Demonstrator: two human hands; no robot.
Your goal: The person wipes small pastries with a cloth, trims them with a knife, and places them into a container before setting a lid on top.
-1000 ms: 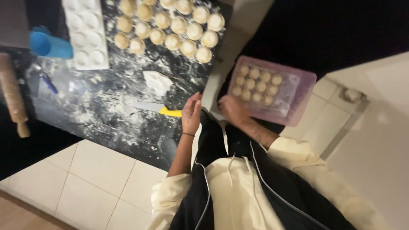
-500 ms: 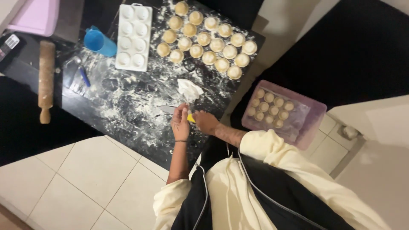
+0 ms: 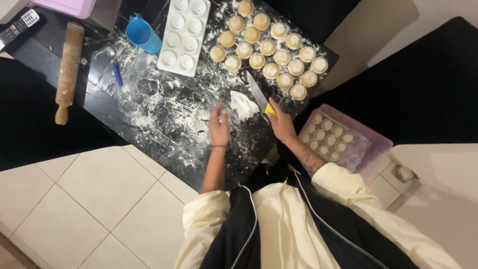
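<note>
Your right hand (image 3: 282,124) is closed around the yellow handle of a knife (image 3: 259,93), and the blade runs up and away from your grip toward the cluster of round dough pieces (image 3: 271,56) beyond its tip. Your left hand (image 3: 218,125) lies open and flat on the floured black table (image 3: 164,112), fingers loose, holding nothing. Between the two hands, just off the blade's left edge, sits a small lump of white dough (image 3: 242,104); it looks close to the steel, though you cannot tell from this height whether they touch.

Judging from this, the main risk is your left fingertips: they rest near the dough, and a slide of the blade sideways across the flour could meet them. Loose flour makes the surface slippery, so the lump may skate away from the edge instead of parting cleanly. The knife tip points at the nearest finished rounds, and a push forward from your grip could nick or shove them. To the right of your knife wrist, below the table edge, a purple tray (image 3: 371,139) of more rounds sits near your elbow, where a backward pull of that arm could knock it.
</note>
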